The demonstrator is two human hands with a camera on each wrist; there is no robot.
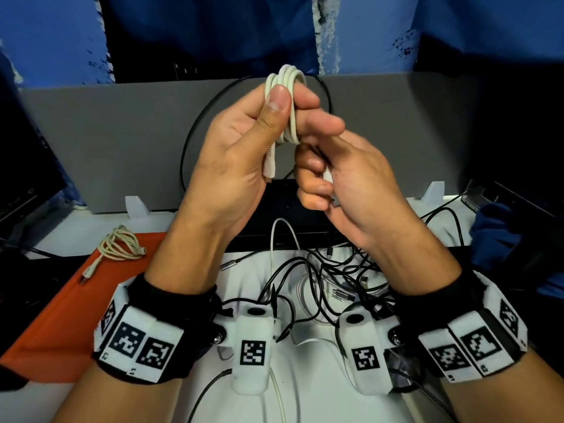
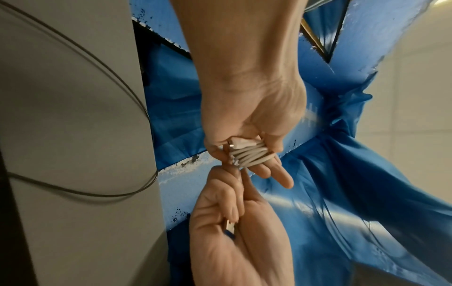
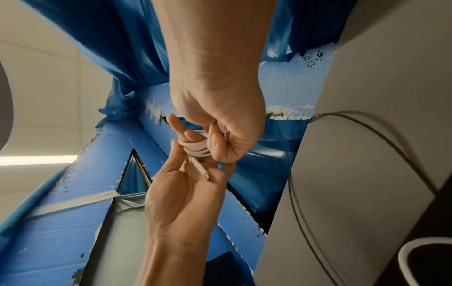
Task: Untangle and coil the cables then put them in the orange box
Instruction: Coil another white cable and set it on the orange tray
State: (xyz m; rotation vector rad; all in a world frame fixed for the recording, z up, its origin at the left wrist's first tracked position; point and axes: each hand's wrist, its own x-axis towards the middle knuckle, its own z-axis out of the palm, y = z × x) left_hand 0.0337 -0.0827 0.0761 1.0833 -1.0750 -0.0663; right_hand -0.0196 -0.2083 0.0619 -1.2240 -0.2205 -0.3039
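white coil (image 1: pixel 288 108) pinched in left grip (image 1: pixel 244 148); right grip (image 1: pixel 341 184), just below, curled round its plug (image 1: pixel 335 200).

— Where is the coil (image 1: pixel 286 109)?

— Up between both hands, above the table (image 1: pixel 308 401) — the left hand (image 1: pixel 244 141) pinches it, and the right hand (image 1: pixel 345 181), just beside and lower, grips its loose end.

— And below?

— A tangle of cables (image 1: pixel 332 279) lies on the table between the wrists. The box (image 1: pixel 58 312) sits to the left, with one coiled cable (image 1: pixel 119 242) in its far part. A panel (image 1: pixel 106 141) stands behind.
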